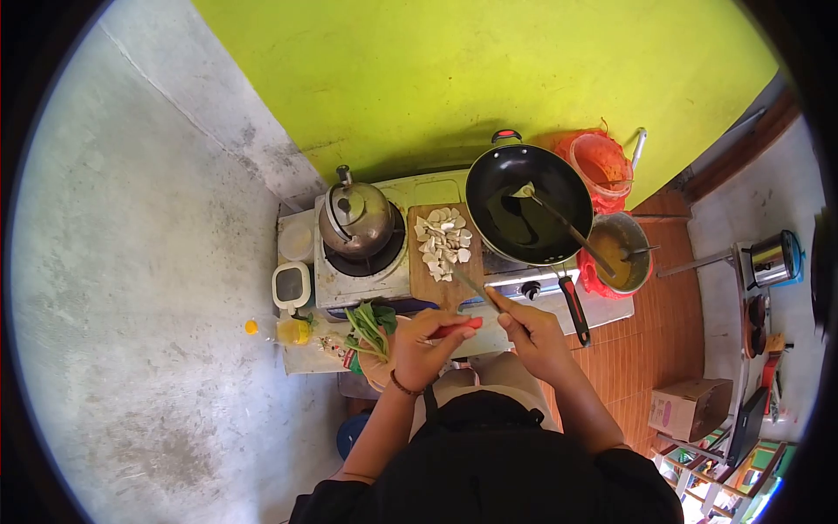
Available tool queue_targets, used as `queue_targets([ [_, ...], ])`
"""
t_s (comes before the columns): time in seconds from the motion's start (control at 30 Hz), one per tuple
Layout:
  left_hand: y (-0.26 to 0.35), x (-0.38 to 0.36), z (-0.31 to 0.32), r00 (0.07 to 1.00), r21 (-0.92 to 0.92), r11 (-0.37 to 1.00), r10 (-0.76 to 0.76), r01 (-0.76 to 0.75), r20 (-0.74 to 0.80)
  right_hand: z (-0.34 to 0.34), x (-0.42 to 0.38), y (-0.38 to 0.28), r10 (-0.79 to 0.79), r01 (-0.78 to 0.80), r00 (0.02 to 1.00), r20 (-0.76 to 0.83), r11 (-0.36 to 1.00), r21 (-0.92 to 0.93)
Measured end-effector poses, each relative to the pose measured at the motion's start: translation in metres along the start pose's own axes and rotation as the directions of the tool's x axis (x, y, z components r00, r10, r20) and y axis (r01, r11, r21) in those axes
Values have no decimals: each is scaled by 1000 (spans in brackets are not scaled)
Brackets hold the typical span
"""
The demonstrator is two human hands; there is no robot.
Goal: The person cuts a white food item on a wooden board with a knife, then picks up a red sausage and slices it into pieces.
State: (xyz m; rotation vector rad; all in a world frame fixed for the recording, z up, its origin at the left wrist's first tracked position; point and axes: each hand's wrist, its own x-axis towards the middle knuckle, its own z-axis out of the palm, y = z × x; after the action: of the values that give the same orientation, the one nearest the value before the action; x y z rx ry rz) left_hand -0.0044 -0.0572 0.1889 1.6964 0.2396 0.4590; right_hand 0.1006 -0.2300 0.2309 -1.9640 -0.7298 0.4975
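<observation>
My left hand point(422, 348) pinches a bright red, elongated piece of food point(460, 328), and its kind is hard to make out. In my right hand point(533, 339) is a knife point(472, 285), its blade slanting up and left toward the wooden cutting board point(427, 288). Pale, thin slices point(443, 237) lie heaped on the upper part of the board. Just left of my left hand, leafy greens point(370, 327) rest in a bowl that my wrist partly covers.
A kettle point(356, 220) stands on the left burner. To the board's right sits a black wok point(494, 188) with a spatula point(567, 225) in it, its handle point(573, 310) jutting toward me. Farther right are a red bucket point(602, 157) and a pot of yellowish mixture point(621, 249).
</observation>
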Motion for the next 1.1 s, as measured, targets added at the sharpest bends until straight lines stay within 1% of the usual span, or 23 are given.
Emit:
queue_targets([
  [0.07,-8,1,-3,997,-135,988,-77,75,-14,-1,0,1,86,-85,996,7,972,218],
  [0.1,-8,1,-5,993,-203,973,-117,111,-20,-3,1,1,60,-72,997,51,954,292],
  [0.17,-2,3,-8,997,-193,979,-75,72,-6,-8,2,3,-5,-57,990,140,897,438],
  [0.2,3,6,-11,999,-187,981,-53,53,1,-9,3,-2,3,-66,989,147,904,423],
  [0.27,9,13,-17,995,-74,996,57,-51,85,-11,4,-17,24,-83,988,154,916,393],
  [0.3,12,16,-18,985,-22,994,109,-107,132,-9,6,-19,-11,-33,993,116,928,370],
  [0.37,23,21,-18,981,-52,996,86,-78,177,-8,9,-22,-84,65,995,47,946,318],
  [0.4,26,21,-18,978,-65,996,74,-62,197,-9,11,-21,-141,128,989,35,960,250],
  [0.47,26,20,-17,980,-128,990,-27,53,197,-9,14,-19,-253,249,967,26,962,111],
  [0.5,25,20,-16,977,-159,981,-78,111,201,-9,15,-19,-298,297,954,7,951,81],
  [0.57,21,20,-19,973,-116,989,-69,96,220,-8,14,-18,-386,387,922,-29,922,17],
  [0.6,20,19,-20,971,-94,992,-64,88,230,-7,13,-19,-393,392,919,-44,920,-19],
  [0.63,22,22,-21,969,12,999,38,-42,243,-4,12,-20,-400,397,915,-59,916,-55],
  [0.67,25,27,-22,954,115,978,138,-174,266,-3,11,-21,-407,401,910,-73,912,-91],
  [0.7,28,30,-22,926,213,929,233,-302,298,-3,11,-21,-372,369,926,-59,927,-67],
  [0.77,33,31,-24,920,254,912,240,-323,311,-5,11,-23,-302,301,953,-29,953,-18],
  [0.83,32,30,-24,916,261,906,246,-333,316,-4,10,-22,-161,153,986,32,973,171],
  [0.87,27,29,-25,916,248,910,248,-332,315,-4,9,-21,-93,71,993,72,963,260],
  [0.9,24,27,-24,915,235,914,251,-332,315,-4,9,-21,-7,-38,993,116,924,381],
  [0.97,26,24,-22,947,59,988,121,-144,299,-5,10,-23,141,-253,963,231,772,584],
  [1.0,26,22,-20,953,-32,998,54,-46,299,-6,11,-22,155,-269,961,228,707,653],
  [1.07,20,17,-17,965,-155,985,-31,73,260,-7,15,-16,182,-294,956,231,559,775],
  [1.1,18,15,-16,967,-217,968,-76,130,244,-7,17,-15,194,-292,956,221,541,788],
])
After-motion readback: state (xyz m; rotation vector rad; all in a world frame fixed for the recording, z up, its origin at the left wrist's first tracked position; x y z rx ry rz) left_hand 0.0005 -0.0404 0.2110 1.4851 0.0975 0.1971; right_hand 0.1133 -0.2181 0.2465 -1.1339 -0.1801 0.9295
